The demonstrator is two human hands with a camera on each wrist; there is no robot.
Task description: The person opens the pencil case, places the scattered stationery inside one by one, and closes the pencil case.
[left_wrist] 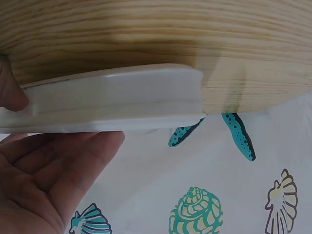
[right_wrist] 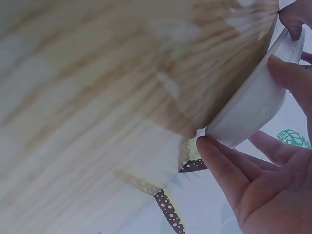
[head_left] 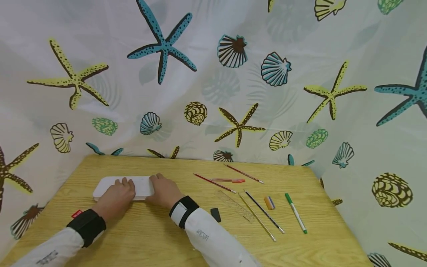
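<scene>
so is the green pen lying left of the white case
No, the green pen lies far right of the white case, past the pencils, near the table's right edge.

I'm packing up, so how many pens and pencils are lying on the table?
6: three red ones at the back, two pencils beside the ruler, one green pen farthest right.

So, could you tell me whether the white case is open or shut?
Shut: the white case lies flat on the table, its lid seated along the seam.
</scene>
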